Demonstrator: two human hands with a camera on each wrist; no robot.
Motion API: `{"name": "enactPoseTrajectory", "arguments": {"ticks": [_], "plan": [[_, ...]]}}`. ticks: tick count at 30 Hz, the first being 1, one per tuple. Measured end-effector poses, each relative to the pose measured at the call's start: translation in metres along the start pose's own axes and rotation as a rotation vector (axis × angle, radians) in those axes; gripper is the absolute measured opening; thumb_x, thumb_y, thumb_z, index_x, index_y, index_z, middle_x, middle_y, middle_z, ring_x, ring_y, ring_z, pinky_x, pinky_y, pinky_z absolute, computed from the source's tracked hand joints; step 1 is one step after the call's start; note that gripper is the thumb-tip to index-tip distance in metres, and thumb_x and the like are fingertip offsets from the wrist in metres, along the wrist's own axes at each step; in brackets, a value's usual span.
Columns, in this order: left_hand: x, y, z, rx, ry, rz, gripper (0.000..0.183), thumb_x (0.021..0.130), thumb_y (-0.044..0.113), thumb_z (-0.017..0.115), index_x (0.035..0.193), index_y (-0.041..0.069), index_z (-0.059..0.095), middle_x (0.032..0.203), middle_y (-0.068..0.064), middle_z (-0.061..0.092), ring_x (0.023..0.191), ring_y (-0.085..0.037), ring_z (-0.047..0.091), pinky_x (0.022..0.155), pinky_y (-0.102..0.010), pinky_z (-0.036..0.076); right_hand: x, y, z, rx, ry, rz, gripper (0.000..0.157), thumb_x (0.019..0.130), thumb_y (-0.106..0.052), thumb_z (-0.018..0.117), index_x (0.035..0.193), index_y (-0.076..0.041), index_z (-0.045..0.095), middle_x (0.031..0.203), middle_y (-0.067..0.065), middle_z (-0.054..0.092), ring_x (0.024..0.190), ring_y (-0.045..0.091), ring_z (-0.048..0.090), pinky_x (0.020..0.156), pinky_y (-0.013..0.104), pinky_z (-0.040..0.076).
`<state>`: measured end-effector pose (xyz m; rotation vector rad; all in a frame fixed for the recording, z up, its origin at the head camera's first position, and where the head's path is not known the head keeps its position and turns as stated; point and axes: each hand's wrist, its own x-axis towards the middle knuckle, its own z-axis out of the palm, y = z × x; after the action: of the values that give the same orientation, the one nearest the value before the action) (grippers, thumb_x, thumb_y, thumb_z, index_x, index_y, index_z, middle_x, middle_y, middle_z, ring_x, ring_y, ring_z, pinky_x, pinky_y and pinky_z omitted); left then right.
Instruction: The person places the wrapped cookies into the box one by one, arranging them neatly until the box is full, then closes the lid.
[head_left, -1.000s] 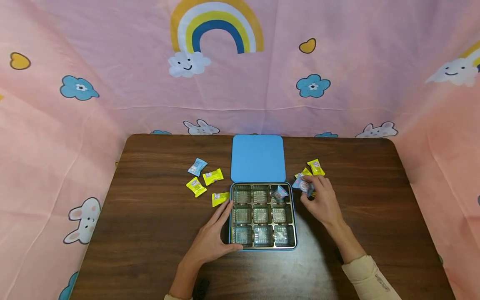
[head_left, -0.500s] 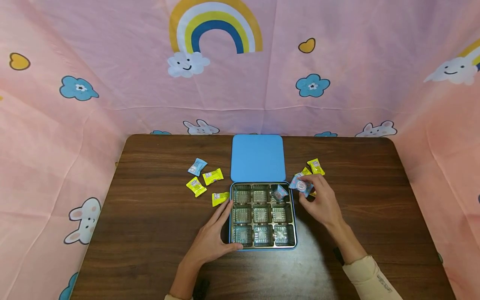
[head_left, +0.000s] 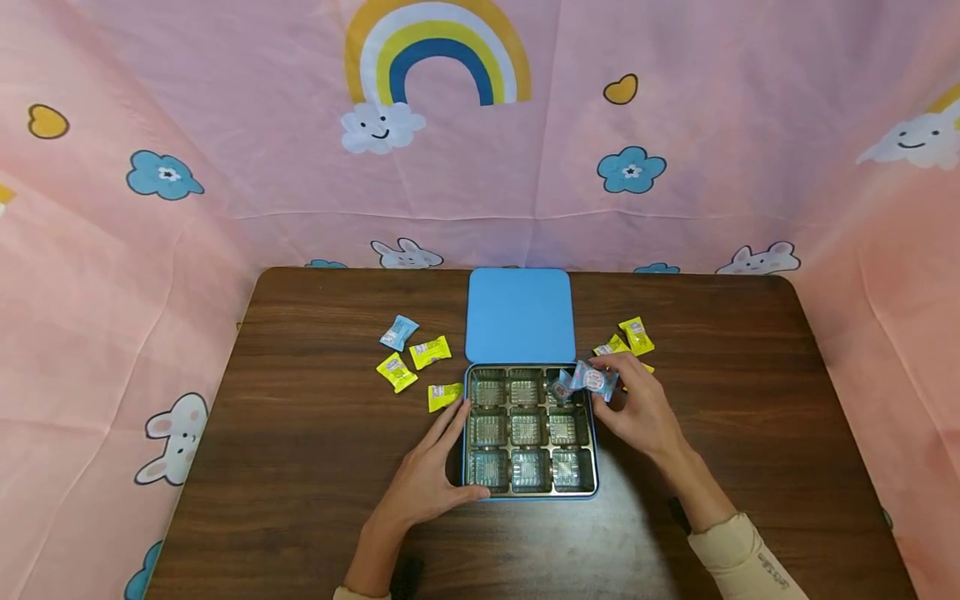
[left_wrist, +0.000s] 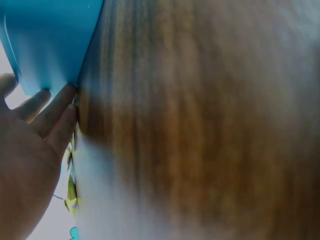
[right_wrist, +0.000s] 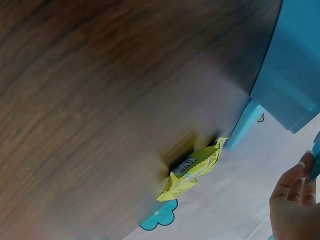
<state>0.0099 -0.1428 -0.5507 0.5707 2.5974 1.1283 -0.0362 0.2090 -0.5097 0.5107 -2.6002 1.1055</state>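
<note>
My right hand (head_left: pixel 647 417) pinches a blue-wrapped candy (head_left: pixel 595 381) between thumb and fingers over the back right corner of the square tin (head_left: pixel 536 497). In the right wrist view, only an edge of that blue candy (right_wrist: pixel 316 157) shows at the fingertips. Another blue candy (head_left: pixel 560 387) sits in the tin's back right compartment, partly covered by the held one. My left hand (head_left: pixel 422 479) rests against the tin, its straight fingers along the left side and the thumb at the front left corner. The left wrist view shows those fingertips touching the tin's blue wall (left_wrist: pixel 47 45).
Behind the tin lies its blue lid (head_left: pixel 520 315). On the left are a blue candy (head_left: pixel 399 332) and several yellow ones (head_left: pixel 430 352). More yellow candies (head_left: pixel 637 336) lie beyond my right hand. A patterned pink cloth (head_left: pixel 480 183) hangs behind the wooden table (head_left: pixel 315 467).
My right hand has carried the blue candy leftward, from beside the yellow candies to over the tin's back right corner. My left hand has stayed at the tin.
</note>
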Motion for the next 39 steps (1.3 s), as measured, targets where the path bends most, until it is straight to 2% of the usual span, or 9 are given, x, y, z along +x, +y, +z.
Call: {"name": "enactPoseTrajectory", "arguments": {"ticks": [10, 16, 21, 27, 33, 39], "plan": [[0.0, -0.001, 0.001, 0.0, 0.0, -0.003, 0.116, 0.073, 0.059, 0.082, 0.16, 0.037, 0.008, 0.166, 0.008, 0.009, 0.139, -0.037, 0.041, 0.086, -0.06, 0.051, 0.0, -0.008, 0.006, 0.064, -0.059, -0.057, 0.051, 0.076, 0.002, 0.077, 0.123, -0.009, 0.061, 0.114, 0.004, 0.061, 0.089, 0.012, 0.053, 0.066, 0.021, 0.047], [0.001, -0.001, 0.002, -0.002, -0.006, -0.014, 0.117, 0.072, 0.062, 0.081, 0.16, 0.038, 0.008, 0.166, 0.011, 0.007, 0.139, -0.036, 0.04, 0.087, -0.061, 0.049, -0.001, -0.014, 0.01, 0.064, -0.122, -0.06, 0.05, 0.079, -0.002, 0.076, 0.125, -0.011, 0.061, 0.118, 0.001, 0.06, 0.09, 0.011, 0.051, 0.065, 0.023, 0.044], [0.001, -0.003, 0.003, 0.005, -0.003, -0.013, 0.117, 0.072, 0.064, 0.08, 0.16, 0.039, 0.008, 0.166, 0.012, 0.007, 0.14, -0.037, 0.039, 0.088, -0.063, 0.049, -0.001, -0.018, 0.013, 0.08, -0.162, -0.071, 0.05, 0.08, -0.001, 0.074, 0.127, -0.012, 0.06, 0.119, -0.002, 0.06, 0.089, 0.009, 0.051, 0.068, 0.025, 0.046], [0.001, -0.003, 0.002, -0.002, 0.001, -0.004, 0.117, 0.071, 0.065, 0.079, 0.16, 0.038, 0.008, 0.166, 0.01, 0.008, 0.14, -0.038, 0.039, 0.087, -0.062, 0.049, 0.001, -0.023, 0.016, 0.091, -0.183, -0.098, 0.05, 0.081, -0.003, 0.075, 0.127, -0.013, 0.06, 0.121, -0.003, 0.06, 0.088, 0.008, 0.051, 0.067, 0.026, 0.044], [0.001, -0.003, 0.002, -0.007, 0.0, -0.006, 0.116, 0.072, 0.066, 0.079, 0.16, 0.037, 0.009, 0.166, 0.011, 0.007, 0.141, -0.037, 0.038, 0.089, -0.062, 0.049, 0.002, -0.027, 0.021, 0.106, -0.214, -0.108, 0.051, 0.079, -0.003, 0.075, 0.127, -0.012, 0.061, 0.121, -0.003, 0.06, 0.094, 0.009, 0.056, 0.073, 0.033, 0.05], [0.001, -0.002, 0.001, 0.002, 0.002, 0.002, 0.117, 0.071, 0.066, 0.079, 0.161, 0.036, 0.009, 0.166, 0.008, 0.008, 0.14, -0.037, 0.039, 0.087, -0.061, 0.05, 0.003, -0.032, 0.028, 0.086, -0.273, -0.17, 0.053, 0.078, -0.002, 0.076, 0.129, -0.008, 0.06, 0.12, -0.001, 0.06, 0.091, 0.009, 0.056, 0.072, 0.032, 0.051]]}}
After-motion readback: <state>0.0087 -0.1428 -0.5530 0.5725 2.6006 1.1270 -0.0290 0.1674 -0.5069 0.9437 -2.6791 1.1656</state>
